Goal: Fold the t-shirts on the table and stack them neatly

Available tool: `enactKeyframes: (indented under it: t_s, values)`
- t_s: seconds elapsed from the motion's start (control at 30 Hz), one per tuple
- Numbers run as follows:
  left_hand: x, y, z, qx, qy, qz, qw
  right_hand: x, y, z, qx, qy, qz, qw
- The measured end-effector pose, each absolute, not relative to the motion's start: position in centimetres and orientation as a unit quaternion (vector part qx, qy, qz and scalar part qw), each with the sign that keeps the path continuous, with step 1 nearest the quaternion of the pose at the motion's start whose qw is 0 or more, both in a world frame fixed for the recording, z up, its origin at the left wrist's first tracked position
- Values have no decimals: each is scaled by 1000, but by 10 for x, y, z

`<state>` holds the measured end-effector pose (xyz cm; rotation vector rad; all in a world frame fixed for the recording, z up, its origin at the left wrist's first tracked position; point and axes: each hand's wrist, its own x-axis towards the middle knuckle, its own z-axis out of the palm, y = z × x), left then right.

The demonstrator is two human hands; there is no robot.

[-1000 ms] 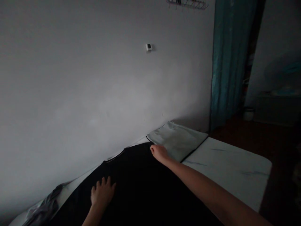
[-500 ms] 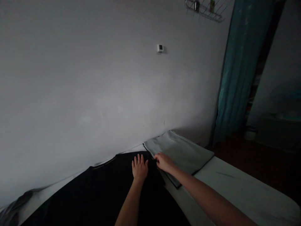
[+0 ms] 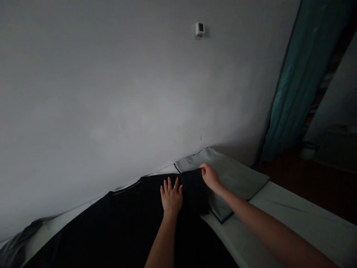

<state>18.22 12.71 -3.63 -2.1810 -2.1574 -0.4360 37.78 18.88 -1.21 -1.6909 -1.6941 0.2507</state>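
Soft matte black garment spread flat on the white table against the wall, left hand pressed flat on it with fingers spread, right hand pinching its sleeve edge over the smooth grey folded cloth.

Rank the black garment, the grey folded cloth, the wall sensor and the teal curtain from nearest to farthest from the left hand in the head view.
1. Black garment: under the left hand.
2. Grey folded cloth: to its right.
3. Wall sensor: high above.
4. Teal curtain: far right.
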Motion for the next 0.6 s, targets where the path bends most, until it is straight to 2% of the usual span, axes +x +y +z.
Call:
enactKeyframes:
  t_s: [0.27, 0.4, 0.6]
  values:
    - [182, 130, -35, -739, -651, -170, 35, 386, 187, -31, -689, -605, 186, 352]
    - [182, 130, -37, -761, -631, -148, 27, 379, 165, -46, -653, -608, 230, 389]
    - [185, 128, -39, -755, -639, -137, 46, 374, 123, -56, -610, -637, 132, 453]
